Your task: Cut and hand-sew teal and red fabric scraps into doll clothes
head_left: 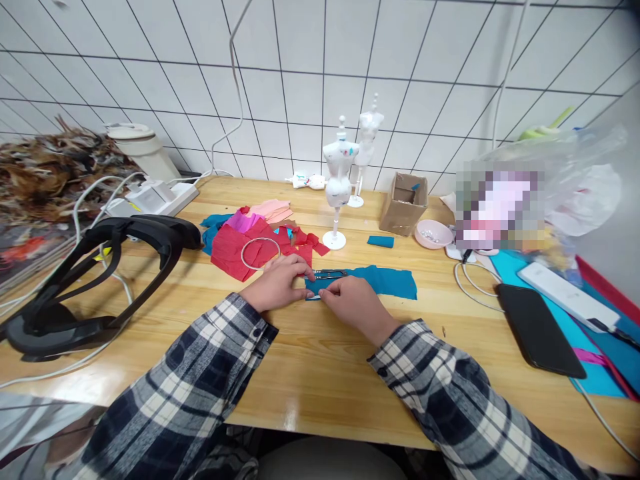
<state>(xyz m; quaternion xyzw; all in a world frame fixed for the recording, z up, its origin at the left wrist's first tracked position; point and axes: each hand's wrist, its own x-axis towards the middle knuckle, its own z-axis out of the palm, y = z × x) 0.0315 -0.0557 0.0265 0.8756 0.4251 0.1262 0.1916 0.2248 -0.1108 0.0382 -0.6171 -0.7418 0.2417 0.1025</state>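
A strip of teal crepe-like material lies flat on the wooden table in front of me. Across its left part rests a small dark metal tool. My left hand reaches in from the left, its fingertips on the strip's left end, thumb and index a little apart near the tool. From the right my right hand meets it, thumb and index pinched together at the strip's lower edge, by a small whitish sliver. What that pinch holds is too small to make out. Red crumpled material with a ring lies beyond my left hand.
White mannequin stands rise behind the strip. A cardboard box, a pink bowl and a small teal piece are back right. A black headset and cables lie left; a black phone lies right.
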